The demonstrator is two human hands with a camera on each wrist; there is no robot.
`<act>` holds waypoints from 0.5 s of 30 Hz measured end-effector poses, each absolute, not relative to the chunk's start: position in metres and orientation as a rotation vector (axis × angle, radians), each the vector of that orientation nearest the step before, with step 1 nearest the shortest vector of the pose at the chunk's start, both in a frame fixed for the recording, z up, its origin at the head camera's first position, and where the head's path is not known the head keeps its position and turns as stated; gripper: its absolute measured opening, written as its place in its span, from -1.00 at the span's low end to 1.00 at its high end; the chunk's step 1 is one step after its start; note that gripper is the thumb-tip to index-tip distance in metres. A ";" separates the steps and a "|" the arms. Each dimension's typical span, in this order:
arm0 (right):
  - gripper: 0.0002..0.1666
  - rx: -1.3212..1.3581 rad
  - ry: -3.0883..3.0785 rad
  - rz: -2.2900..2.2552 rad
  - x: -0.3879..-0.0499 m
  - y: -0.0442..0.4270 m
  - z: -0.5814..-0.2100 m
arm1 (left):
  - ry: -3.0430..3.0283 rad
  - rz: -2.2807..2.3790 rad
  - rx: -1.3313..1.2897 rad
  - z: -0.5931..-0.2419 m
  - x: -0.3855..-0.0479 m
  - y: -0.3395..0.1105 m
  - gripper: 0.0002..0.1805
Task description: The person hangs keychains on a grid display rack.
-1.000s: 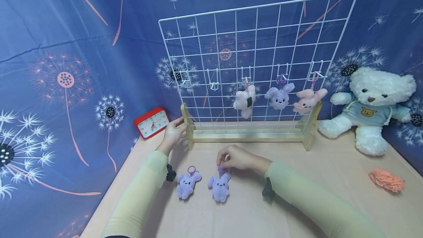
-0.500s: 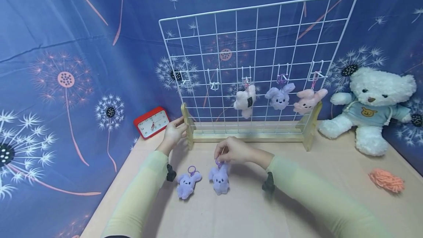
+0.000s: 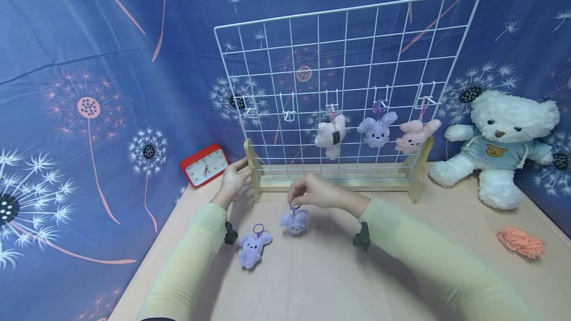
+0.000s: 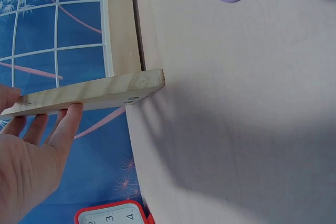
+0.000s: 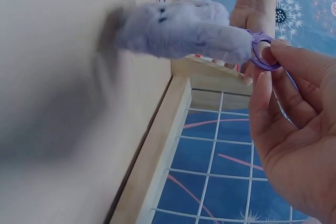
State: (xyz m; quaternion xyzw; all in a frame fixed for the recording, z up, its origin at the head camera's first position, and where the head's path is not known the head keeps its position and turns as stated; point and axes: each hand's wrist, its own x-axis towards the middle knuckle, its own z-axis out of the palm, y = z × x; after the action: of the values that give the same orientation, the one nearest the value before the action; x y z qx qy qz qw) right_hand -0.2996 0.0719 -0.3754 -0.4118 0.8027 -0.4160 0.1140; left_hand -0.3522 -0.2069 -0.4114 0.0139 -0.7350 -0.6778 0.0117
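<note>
My right hand (image 3: pixel 317 191) pinches the purple ring (image 5: pixel 264 52) of a purple plush bunny keychain (image 3: pixel 295 222). The bunny hangs below the fingers, head up, in front of the rack; in the right wrist view its shadow falls on the table. My left hand (image 3: pixel 234 180) holds the left wooden upright (image 4: pixel 89 90) of the white wire grid rack (image 3: pixel 345 71), thumb on one side and fingers on the other. A second purple bunny keychain (image 3: pixel 251 250) lies face up on the table, ring toward the rack.
From hooks on the grid hang a white plush (image 3: pixel 331 136), a purple bunny (image 3: pixel 377 130) and a pink bunny (image 3: pixel 417 135). Two bare hooks (image 3: pixel 289 115) are at left. Around stand a red clock (image 3: pixel 205 165), a white teddy bear (image 3: pixel 499 147) and orange yarn (image 3: pixel 520 242).
My right hand has raised the bunny keychain by its ring and moved toward the rack. The left hand has stayed on the upright.
</note>
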 end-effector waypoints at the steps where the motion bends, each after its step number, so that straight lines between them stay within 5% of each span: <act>1: -0.92 -1.209 2.363 -1.217 -0.300 0.072 -0.374 | -2.289 -2.113 0.045 -0.411 -0.352 -0.207 -0.35; 15: -0.90 -1.231 2.531 -1.264 -0.307 0.074 -0.346 | -2.306 -2.076 0.056 -0.414 -0.354 -0.208 -0.37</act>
State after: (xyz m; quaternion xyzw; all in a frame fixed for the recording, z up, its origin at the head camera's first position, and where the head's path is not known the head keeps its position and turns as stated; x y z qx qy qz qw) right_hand -0.3072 0.0745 -0.3463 -0.3987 0.8201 -0.4094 0.0284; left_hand -0.3537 -0.2080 -0.4141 0.0181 -0.7429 -0.6688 0.0192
